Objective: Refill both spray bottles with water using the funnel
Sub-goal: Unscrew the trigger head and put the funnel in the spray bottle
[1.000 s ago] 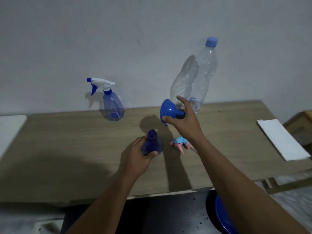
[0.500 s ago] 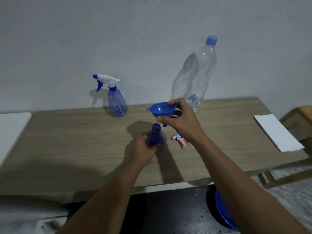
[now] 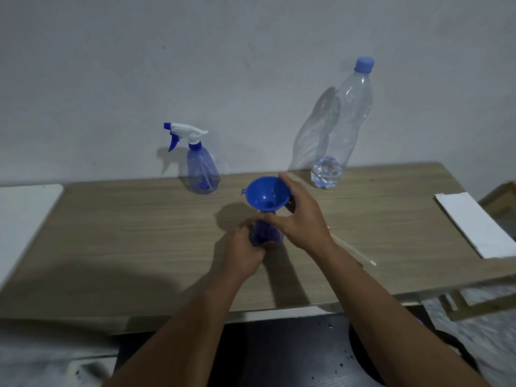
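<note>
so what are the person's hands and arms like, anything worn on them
Nothing worn. The left hand and right hand have no gloves, rings or bands that show, and the left forearm and right forearm are uncovered, with no sleeve or watch in view.

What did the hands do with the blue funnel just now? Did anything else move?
The right hand turned the blue funnel from sideways to upright and lowered it onto the neck of the open spray bottle. How deep the spout sits is hidden. The left hand kept gripping that bottle. The other spray bottle and the big water bottle stayed by the wall.
</note>
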Demonstrator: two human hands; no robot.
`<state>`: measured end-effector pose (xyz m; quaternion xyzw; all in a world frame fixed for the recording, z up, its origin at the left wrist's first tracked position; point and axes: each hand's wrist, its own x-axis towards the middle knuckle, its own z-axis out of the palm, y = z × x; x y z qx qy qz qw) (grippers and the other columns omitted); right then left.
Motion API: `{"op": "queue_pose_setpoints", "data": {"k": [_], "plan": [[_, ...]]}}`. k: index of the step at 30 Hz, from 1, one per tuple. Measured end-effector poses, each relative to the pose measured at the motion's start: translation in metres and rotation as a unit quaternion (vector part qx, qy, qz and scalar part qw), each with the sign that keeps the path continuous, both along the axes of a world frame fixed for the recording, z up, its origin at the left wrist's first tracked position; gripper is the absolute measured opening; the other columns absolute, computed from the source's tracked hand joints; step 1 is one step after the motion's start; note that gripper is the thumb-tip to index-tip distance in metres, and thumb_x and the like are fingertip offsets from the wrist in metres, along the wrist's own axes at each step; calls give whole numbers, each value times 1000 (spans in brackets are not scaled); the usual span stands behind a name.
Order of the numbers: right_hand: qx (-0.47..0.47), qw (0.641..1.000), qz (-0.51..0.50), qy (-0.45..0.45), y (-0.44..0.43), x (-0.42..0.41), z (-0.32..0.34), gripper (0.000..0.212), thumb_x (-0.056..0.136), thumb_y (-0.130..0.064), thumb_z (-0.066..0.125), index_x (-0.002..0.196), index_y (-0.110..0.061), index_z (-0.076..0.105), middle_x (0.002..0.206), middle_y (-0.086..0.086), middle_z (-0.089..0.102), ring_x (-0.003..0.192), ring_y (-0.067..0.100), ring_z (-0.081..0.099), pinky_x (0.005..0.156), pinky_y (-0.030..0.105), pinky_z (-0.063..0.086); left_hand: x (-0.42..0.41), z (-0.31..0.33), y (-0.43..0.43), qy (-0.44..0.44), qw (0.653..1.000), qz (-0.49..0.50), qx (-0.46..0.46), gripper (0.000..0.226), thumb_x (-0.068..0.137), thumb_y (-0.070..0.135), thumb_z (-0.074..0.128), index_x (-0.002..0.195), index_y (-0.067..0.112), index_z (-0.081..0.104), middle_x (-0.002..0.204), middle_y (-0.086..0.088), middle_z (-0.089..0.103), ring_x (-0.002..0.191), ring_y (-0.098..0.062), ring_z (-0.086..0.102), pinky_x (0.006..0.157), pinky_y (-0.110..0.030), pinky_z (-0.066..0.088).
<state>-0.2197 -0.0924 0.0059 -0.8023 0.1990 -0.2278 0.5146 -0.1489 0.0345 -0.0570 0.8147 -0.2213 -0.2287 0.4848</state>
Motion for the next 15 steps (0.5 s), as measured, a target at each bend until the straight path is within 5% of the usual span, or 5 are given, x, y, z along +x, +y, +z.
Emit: {"op": "queue_pose_setpoints", "data": {"k": [4,12,15], "plan": [[13,1000,-1,27,6,-4,1,100,68,-34,93,151,-17,40,138,-10,49,128,7,52,109,31,46,-1,-1,-1,-3,1000,-11,13,34,78,27,82,104,25,61,92,8,69,77,-4,63,59,-8,44],[-16,998,-14,58,10,-8,10,96,73,-30,88,153,-14,37,138,-7,51,128,9,52,109,30,46,-1,-1,-3,-8,1000,-12,-12,49,73,24,83,116,33,60,102,14,69,91,-3,66,74,-20,50],[-24,997,-5,71,10,-12,14,93,76,-28,86,153,-15,37,130,-11,49,126,9,51,109,31,45,-4,5,0,-18,1000,-15,-4,49,77,22,81,116,36,56,100,17,67,86,2,62,66,-10,44]]}}
